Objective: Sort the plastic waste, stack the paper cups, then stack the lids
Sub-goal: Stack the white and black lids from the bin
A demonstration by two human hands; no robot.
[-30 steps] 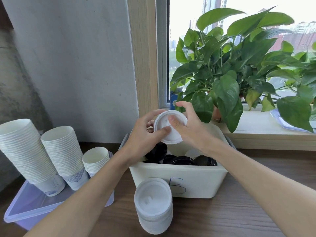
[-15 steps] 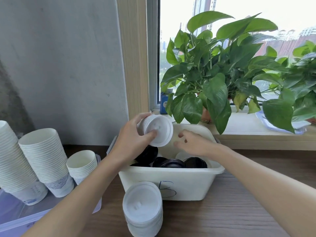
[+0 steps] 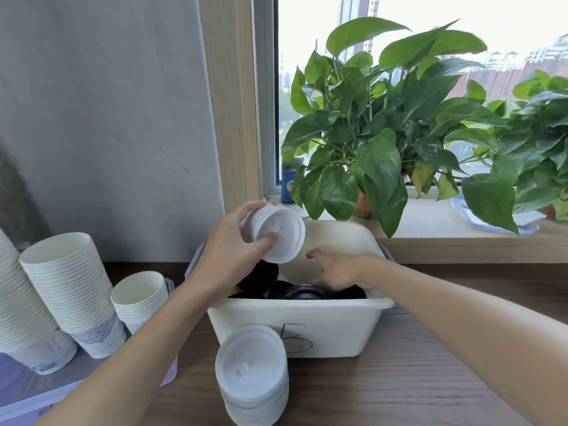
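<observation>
head view: left hand (image 3: 233, 256) is held over the back left corner of the cream bin (image 3: 307, 330), fingers and thumb curled round a short stack of white lids (image 3: 276, 238), tilted with its flat face toward the camera. right hand (image 3: 335, 270) is down inside the bin, fingertips among the black lids (image 3: 301, 292); cannot tell whether it grips one or only touches. bin front wall carries a handwritten "b". a taller white lid stack (image 3: 252, 376) stands on the wooden table (image 3: 399, 379) just in front of the bin. left of the bin, three paper cup stacks (image 3: 67, 290), mouths up, stand in a clear tray (image 3: 18, 401); the nearest one is the shortest. potted plant (image 3: 384, 133) on the windowsill (image 3: 430, 219) behind the bin.
</observation>
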